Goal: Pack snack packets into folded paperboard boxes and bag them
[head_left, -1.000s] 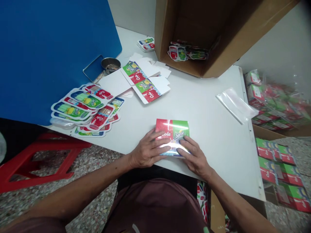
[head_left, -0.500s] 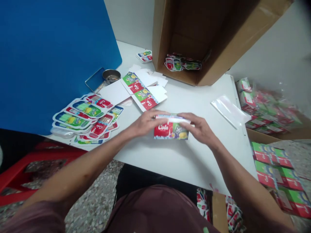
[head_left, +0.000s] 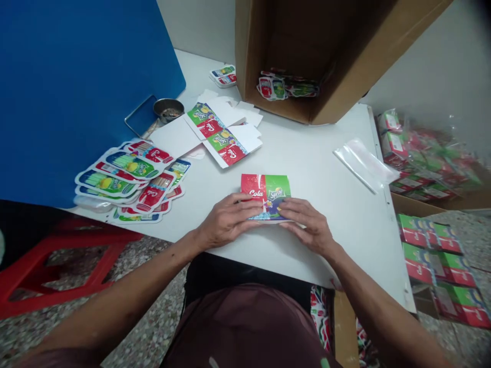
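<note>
A small red and green printed carton (head_left: 265, 191), marked Cola and Sprite, lies flat on the white table (head_left: 314, 168) near its front edge. My left hand (head_left: 226, 221) presses on the carton's near left side, fingers bent over its edge. My right hand (head_left: 309, 226) holds the near right side the same way. The carton's near edge is hidden under my fingers.
Flat carton blanks (head_left: 220, 133) lie behind the carton. Printed blister packs (head_left: 130, 179) are fanned at the left by a blue board (head_left: 76, 87). An open cardboard box (head_left: 307, 56) stands at the back. A clear plastic bag (head_left: 362, 163) lies right. Finished cartons (head_left: 437, 255) are stacked on the floor.
Half a second ago both hands held the carton upright off the table; now it lies flat with its printed face up, and both hands press on its near edge.
</note>
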